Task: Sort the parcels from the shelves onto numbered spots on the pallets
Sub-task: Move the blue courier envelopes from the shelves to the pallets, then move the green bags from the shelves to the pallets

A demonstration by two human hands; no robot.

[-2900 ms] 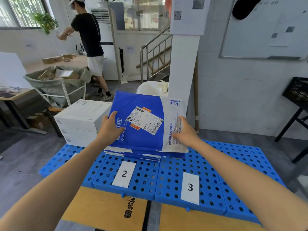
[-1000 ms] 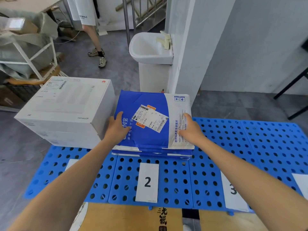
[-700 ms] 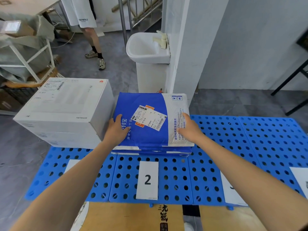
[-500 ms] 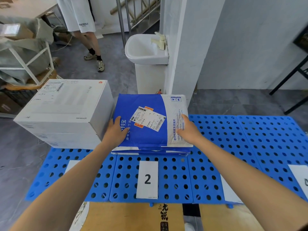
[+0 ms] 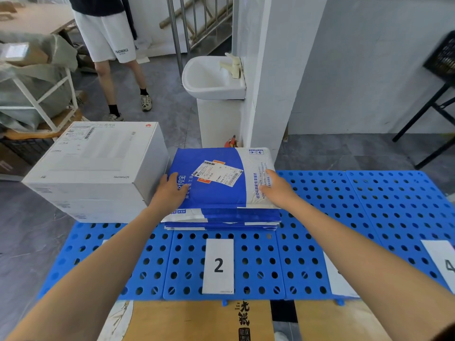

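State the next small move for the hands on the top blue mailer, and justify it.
Probably lift both hands away. The left hand and right hand rest on the top blue mailer, which lies flat on the stack behind the 2 card on the blue pallet.

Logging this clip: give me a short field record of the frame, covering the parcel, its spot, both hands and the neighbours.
parcel: blue-and-white mailer, shipping label up, on top of a stack of similar mailers
spot: blue pallet, behind the card marked 2
left hand: rests on the mailer's left edge
right hand: fingers flat on its white right part
neighbour: stacked white boxes, beside the stack on the left
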